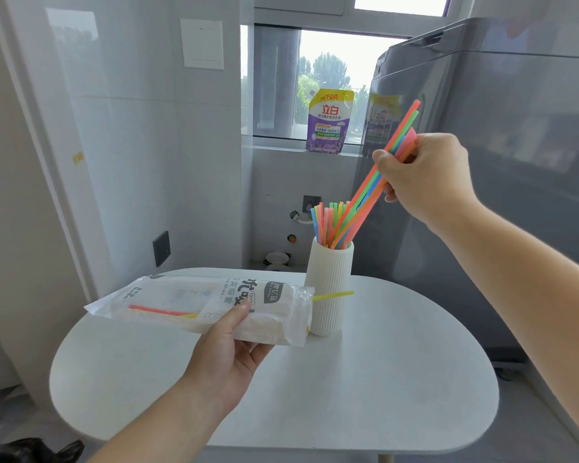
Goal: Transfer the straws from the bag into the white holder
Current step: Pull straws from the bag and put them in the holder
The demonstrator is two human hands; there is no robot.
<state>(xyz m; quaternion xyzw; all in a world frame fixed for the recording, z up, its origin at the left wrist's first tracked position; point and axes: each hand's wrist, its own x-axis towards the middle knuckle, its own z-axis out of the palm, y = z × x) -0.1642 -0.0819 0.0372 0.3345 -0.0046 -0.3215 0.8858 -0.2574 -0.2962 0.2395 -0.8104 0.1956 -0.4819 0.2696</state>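
— Straws first: where are they?

— Split three ways. A bunch of straws (365, 208), orange, green and blue, slants from the right hand (425, 175) down into the white holder (328, 289), lower ends inside its mouth, upper ends sticking out past the fist. More straws (328, 222) stand upright in the holder already. A few are left in the bag (201, 305): a red one (157, 309) lies along its lower edge, and a yellow straw (333, 295) pokes out of the open end, crossing in front of the holder.

— What are the hands doing?

— The right hand is closed around the slanted bunch near its top, fingers curled over the straws and thumb pressed on the near side. The left hand (228, 355) grips the bag from below, thumb on top of the plastic and fingers underneath, holding it roughly level above the counter (365, 396), open end toward the holder.

— And the holder itself?

— Ribbed, white, upright on the far part of the round white counter. The bag's open end is just beside it; whether they touch I cannot tell.

— Anything else around?

— A purple and yellow pouch (330, 121) stands on the windowsill (281, 147) behind, and a grey appliance (515, 162) rises at the right, close to the counter.
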